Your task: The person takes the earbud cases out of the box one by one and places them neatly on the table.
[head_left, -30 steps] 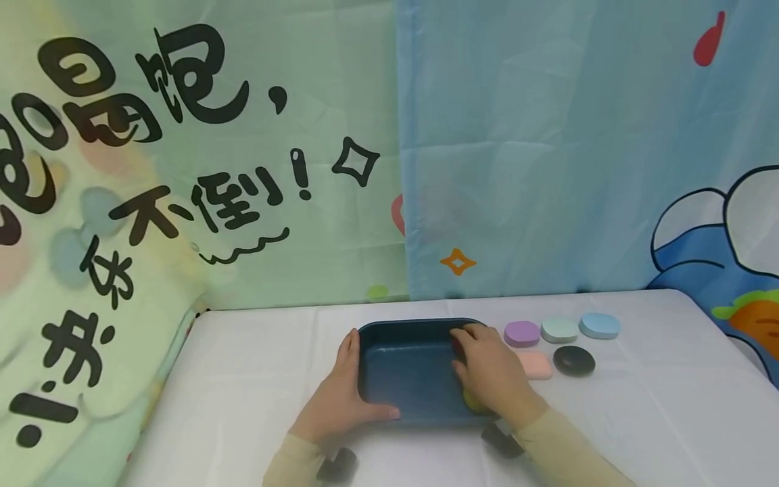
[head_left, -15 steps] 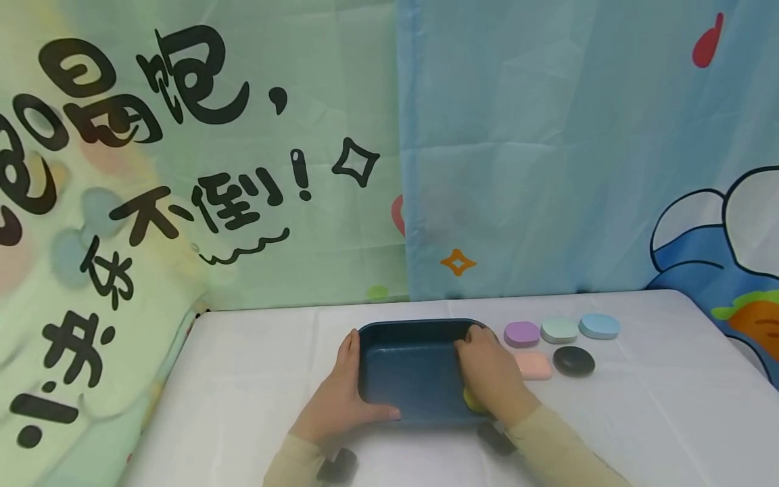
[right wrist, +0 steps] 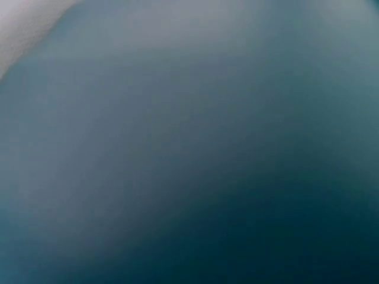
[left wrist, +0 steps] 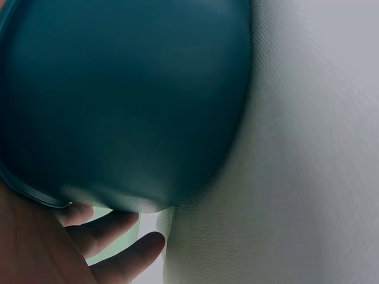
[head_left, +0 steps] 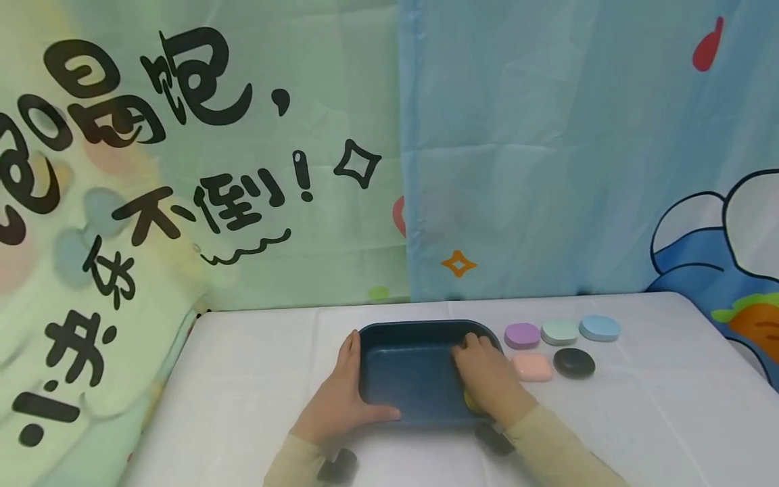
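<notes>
A dark blue rectangular tray [head_left: 408, 379] with raised walls sits on the white table in the head view. My left hand [head_left: 343, 392] grips its left side, the thumb over the front rim and the fingers along the outer wall. The left wrist view shows the tray's outside [left wrist: 130, 106] close up, with fingers [left wrist: 98, 234] at its edge. Inside the tray's right end, my right hand [head_left: 489, 375] reaches down with bent fingers; whatever lies under them is hidden. A yellow rounded piece [head_left: 472, 402] peeks out beneath that hand. The right wrist view is only a bluish blur.
Right of the tray lie soap-like rounded pieces: purple [head_left: 522, 335], pale green [head_left: 560, 331], light blue [head_left: 600, 328], pink [head_left: 532, 367] and black [head_left: 574, 363]. A printed cloth backdrop [head_left: 523, 149] hangs behind the white table [head_left: 262, 365].
My right hand has lowered slightly into the tray's right end, and its fingers have bent further down. The left hand and tray have stayed put.
</notes>
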The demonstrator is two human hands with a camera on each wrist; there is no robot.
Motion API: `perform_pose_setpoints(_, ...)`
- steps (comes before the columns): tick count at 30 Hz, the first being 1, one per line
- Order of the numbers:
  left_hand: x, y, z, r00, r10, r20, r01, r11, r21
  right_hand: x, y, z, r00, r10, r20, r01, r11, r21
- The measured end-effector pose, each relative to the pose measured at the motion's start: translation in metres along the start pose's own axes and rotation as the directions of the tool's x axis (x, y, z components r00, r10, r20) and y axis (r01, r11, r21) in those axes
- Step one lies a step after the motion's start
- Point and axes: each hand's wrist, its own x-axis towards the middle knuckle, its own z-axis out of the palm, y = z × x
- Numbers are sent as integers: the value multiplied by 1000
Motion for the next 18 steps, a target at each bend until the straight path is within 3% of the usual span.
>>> perform_pose_setpoints(4, 0, 1, -1, 1000, -2, -4, 2, 1000, -1, 1, 3, 4, 1000, -22, -10, 22, 1000, -19)
perform_pose_setpoints(8, -1, 2, -1, 1000, -5, -2, 5, 1000, -8, 1, 4, 7, 999, -40, -24, 41, 999, 27)
perform_pose_setpoints(18, -1, 4, 0, 1000, -12, 3, 12, 1000, -11, 1, 6, -2, 995, 67, -68, -57, 988, 145)
